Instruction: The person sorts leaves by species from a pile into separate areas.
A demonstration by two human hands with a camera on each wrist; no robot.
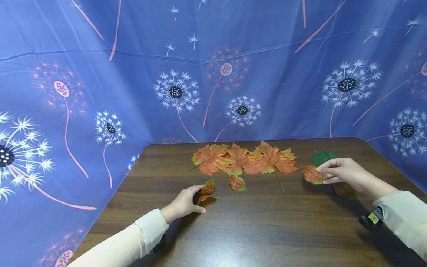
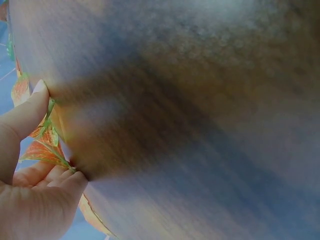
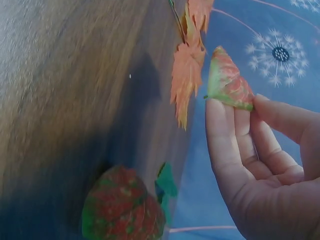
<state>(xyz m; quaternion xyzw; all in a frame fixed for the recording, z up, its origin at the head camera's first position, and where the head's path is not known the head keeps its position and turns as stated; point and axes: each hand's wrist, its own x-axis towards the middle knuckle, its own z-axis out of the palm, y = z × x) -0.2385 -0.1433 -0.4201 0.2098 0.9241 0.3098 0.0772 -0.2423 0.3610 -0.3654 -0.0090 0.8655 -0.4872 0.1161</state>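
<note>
My left hand (image 1: 185, 204) rests low over the table, thumb and fingers spread apart around two small red-orange leaves. One mottled leaf (image 1: 207, 187) is tilted up by the fingers; an orange leaf (image 1: 207, 199) is just below it. In the left wrist view, fingertips touch or nearly touch a leaf's (image 2: 45, 152) stem end, and the thumb is apart from them. Above the table at right, my right hand (image 1: 343, 172) pinches a small red leaf (image 1: 313, 175) with green edges between thumb and fingers. That leaf (image 3: 230, 82) looks folded or edge-on in the right wrist view.
Several orange maple leaves (image 1: 240, 159) lie in a row along the back of the wooden table (image 1: 253, 230). Before them lies a small red-green leaf (image 1: 237, 183). A green leaf (image 1: 323, 157) and a dark red leaf (image 1: 344, 191) lie near the right hand. Behind hangs blue dandelion cloth (image 1: 283, 96).
</note>
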